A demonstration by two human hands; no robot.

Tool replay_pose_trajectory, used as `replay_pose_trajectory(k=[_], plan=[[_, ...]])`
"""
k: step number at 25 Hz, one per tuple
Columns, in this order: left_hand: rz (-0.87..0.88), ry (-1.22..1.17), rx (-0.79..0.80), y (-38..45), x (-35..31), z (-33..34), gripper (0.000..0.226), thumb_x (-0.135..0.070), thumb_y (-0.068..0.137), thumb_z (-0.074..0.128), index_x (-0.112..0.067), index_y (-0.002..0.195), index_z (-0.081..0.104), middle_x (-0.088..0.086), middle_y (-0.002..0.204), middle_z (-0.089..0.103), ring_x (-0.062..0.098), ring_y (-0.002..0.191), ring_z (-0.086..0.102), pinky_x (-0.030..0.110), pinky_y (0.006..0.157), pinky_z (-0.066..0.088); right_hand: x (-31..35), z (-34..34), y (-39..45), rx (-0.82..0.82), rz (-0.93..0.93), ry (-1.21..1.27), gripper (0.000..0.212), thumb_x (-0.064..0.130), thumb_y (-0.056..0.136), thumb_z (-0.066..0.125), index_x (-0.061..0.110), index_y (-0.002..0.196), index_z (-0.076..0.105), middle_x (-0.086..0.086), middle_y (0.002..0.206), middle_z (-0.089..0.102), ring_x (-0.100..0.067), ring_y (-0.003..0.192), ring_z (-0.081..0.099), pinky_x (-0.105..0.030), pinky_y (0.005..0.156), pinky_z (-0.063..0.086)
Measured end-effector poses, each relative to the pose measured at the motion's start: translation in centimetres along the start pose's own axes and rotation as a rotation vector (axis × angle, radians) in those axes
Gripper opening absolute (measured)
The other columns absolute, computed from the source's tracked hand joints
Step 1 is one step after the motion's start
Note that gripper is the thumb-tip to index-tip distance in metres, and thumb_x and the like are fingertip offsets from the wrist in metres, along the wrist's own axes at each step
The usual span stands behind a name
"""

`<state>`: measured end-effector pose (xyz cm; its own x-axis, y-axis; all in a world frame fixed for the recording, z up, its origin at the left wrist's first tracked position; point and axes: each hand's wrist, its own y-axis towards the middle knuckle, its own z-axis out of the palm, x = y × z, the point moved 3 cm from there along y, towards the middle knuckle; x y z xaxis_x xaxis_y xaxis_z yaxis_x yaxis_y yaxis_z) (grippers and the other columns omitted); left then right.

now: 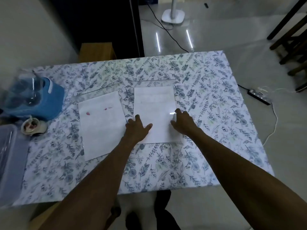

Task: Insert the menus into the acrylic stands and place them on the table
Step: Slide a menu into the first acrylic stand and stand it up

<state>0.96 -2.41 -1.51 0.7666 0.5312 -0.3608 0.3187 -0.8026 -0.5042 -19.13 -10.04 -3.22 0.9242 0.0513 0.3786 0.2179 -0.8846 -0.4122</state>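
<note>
Two white menu sheets lie flat on the floral tablecloth (207,100). The right menu (156,103) sits in a clear acrylic stand (152,83) lying flat, whose far edge shows beyond the paper. My left hand (137,128) rests on the menu's lower left edge, fingers spread. My right hand (182,121) presses on its right edge, fingers curled at the stand's side. The left menu (103,125), with small pink marks, lies in a second flat acrylic stand (93,91). Neither hand touches it.
At the table's left edge stand a blue cloth item under a clear jug (33,97), a small cup (32,126) and a grey plastic box (10,156). On the floor are a lamp base (173,16), a power strip (260,96) with cables, and dark chairs (292,35).
</note>
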Motion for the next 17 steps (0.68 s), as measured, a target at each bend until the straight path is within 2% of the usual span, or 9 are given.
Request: replay_pose_trajectory(k=[3,6,7,10,12,14,17], plan=[[-0.07,-0.155,-0.053,0.5,0.3,-0.7,0.074,-0.045,0.098,0.052,-0.01,0.153,0.02,0.034,0.143,0.042,0.051,0.129,0.044,0.051,0.108,0.037,0.2,0.1,0.4,-0.014,0.113,0.152,0.054,0.033,0.088,0.06,0.003,0.128,0.041,-0.025,0.12,0.06,-0.042,0.107,0.06,-0.042,0.088,0.049],[-0.075,-0.258,-0.05,0.6,0.9,-1.6,0.073,-0.04,0.096,0.056,-0.009,0.153,0.022,0.029,0.143,0.048,0.047,0.129,0.049,0.051,0.108,0.039,0.5,-0.3,-0.2,0.007,0.263,0.3,0.054,0.031,0.087,0.059,0.001,0.128,0.042,-0.019,0.116,0.062,-0.034,0.094,0.062,-0.036,0.076,0.051],[-0.064,-0.272,-0.061,0.4,1.0,-2.0,0.073,-0.039,0.095,0.058,-0.01,0.152,0.023,0.027,0.142,0.051,0.045,0.128,0.05,0.05,0.108,0.04,0.4,-0.5,-0.4,-0.001,0.274,0.321,0.053,0.03,0.087,0.059,0.001,0.128,0.043,-0.018,0.117,0.063,-0.034,0.095,0.062,-0.035,0.077,0.051],[-0.029,-0.306,-0.108,-1.1,1.0,-3.7,0.065,-0.037,0.094,0.061,-0.012,0.146,0.032,0.022,0.137,0.056,0.042,0.124,0.054,0.045,0.104,0.044,1.0,-1.2,-1.8,-0.058,0.265,0.33,0.047,0.025,0.088,0.057,0.006,0.13,0.047,-0.017,0.124,0.062,-0.036,0.114,0.058,-0.035,0.09,0.046],[-0.01,-0.344,-0.134,-2.5,0.9,-4.9,0.062,-0.037,0.094,0.063,-0.013,0.144,0.034,0.019,0.138,0.056,0.039,0.124,0.054,0.04,0.1,0.044,1.2,-2.1,-3.0,-0.1,0.254,0.383,0.04,0.022,0.088,0.056,0.01,0.126,0.054,-0.014,0.122,0.064,-0.034,0.113,0.061,-0.036,0.093,0.049],[0.01,-0.404,-0.157,-4.0,1.0,-6.0,0.061,-0.037,0.093,0.064,-0.015,0.142,0.037,0.016,0.137,0.058,0.035,0.123,0.056,0.035,0.094,0.043,1.3,-3.4,-4.4,-0.16,0.247,0.479,0.034,0.018,0.085,0.055,0.014,0.118,0.063,-0.011,0.12,0.067,-0.033,0.109,0.064,-0.043,0.096,0.052],[0.024,-0.539,-0.179,-6.6,2.0,-7.1,0.059,-0.042,0.089,0.067,-0.019,0.137,0.042,0.013,0.132,0.062,0.03,0.115,0.06,0.028,0.083,0.04,1.2,-5.1,-7.4,-0.238,0.205,0.531,0.029,0.01,0.081,0.055,0.0,0.1,0.074,-0.019,0.109,0.073,-0.039,0.104,0.067,-0.049,0.092,0.054]])
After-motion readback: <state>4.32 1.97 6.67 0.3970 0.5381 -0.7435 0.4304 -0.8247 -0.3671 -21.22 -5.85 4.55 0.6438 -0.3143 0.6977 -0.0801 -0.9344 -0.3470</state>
